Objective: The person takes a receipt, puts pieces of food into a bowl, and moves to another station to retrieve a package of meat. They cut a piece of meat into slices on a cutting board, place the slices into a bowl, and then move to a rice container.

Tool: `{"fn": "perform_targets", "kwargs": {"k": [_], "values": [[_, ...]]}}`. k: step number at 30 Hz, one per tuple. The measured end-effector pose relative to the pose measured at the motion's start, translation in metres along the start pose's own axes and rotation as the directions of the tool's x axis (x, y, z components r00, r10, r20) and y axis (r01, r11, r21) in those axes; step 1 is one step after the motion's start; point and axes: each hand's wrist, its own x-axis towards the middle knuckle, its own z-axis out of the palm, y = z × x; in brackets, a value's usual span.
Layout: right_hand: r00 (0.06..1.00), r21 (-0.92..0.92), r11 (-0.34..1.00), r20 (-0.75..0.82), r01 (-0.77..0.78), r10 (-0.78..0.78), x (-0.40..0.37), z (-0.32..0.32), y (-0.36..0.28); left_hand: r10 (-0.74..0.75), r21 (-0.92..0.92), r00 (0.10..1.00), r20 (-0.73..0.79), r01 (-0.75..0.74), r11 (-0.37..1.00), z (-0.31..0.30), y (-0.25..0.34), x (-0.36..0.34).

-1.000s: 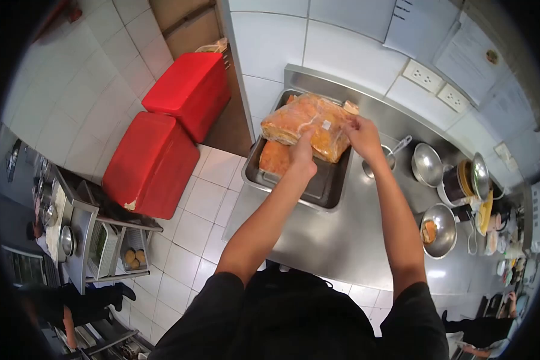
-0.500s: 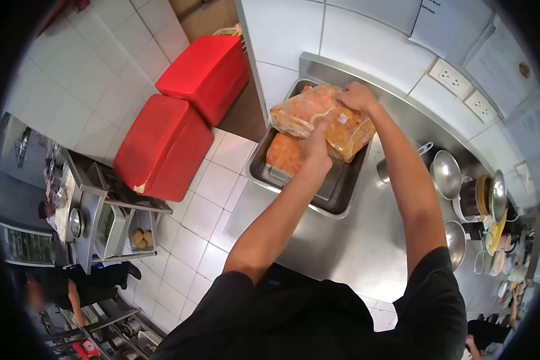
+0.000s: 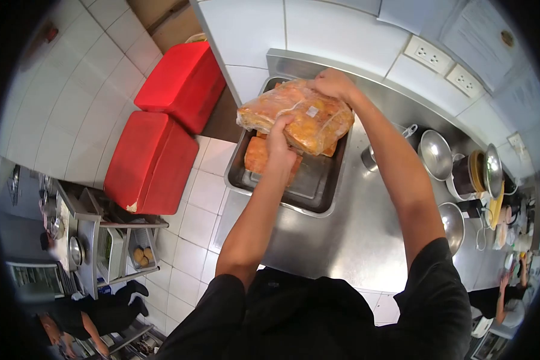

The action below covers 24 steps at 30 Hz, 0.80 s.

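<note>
**Left hand (image 3: pixel 279 143) and right hand (image 3: pixel 331 84) hold a clear bag (image 3: pixel 327 123) over a metal tray (image 3: pixel 318 213)**

From here I see, on the left, two red boxes: a near one (image 3: pixel 141 165) and a far one (image 3: pixel 177 84). They sit side by side off the table (image 3: pixel 360 240), maybe to leave room on top.

Next is the tray, with the big bag of orange food above it. I guess the tray is there to catch drips. The left hand holds the bag's near edge, thumb on top, perhaps to take the weight. The right hand is curled around the far edge, maybe so the bag won't tip.

Further right, a metal cup (image 3: pixel 369 158) and a shiny bowl (image 3: pixel 435 155) stand near the back wall, I think to be out of the way.

Now the hard bits. The red boxes look shut, so I can't see inside. The bag covers part of the orange block (image 3: pixel 256 155) in the tray. The left fingers are hidden, and so are the right fingertips, so I can't tell how tight they squeeze. The right arm hides part of the cup.
</note>
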Motion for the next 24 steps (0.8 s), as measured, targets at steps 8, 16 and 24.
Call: {"fn": "perform_targets", "kwargs": {"k": [8, 16, 24], "values": [[0.989, 0.175, 0.979, 0.114, -0.109, 0.09, 0.003, 0.01, -0.001, 0.003, 0.107, 1.0, -0.012, -0.002, 0.994, -0.001, 0.005, -0.002], [0.994, 0.437, 0.897, 0.103, -0.073, 0.03, -0.008, -0.051, -0.041, 0.127, 0.091, 0.975, 0.181, -0.146, 0.985, 0.012, 0.073, -0.03], [0.996, 0.405, 0.914, -0.089, 0.033, 0.004, -0.064, -0.085, -0.008, 0.253, 0.01, 0.915, 0.315, -0.27, 0.963, -0.001, 0.169, -0.108]]}}
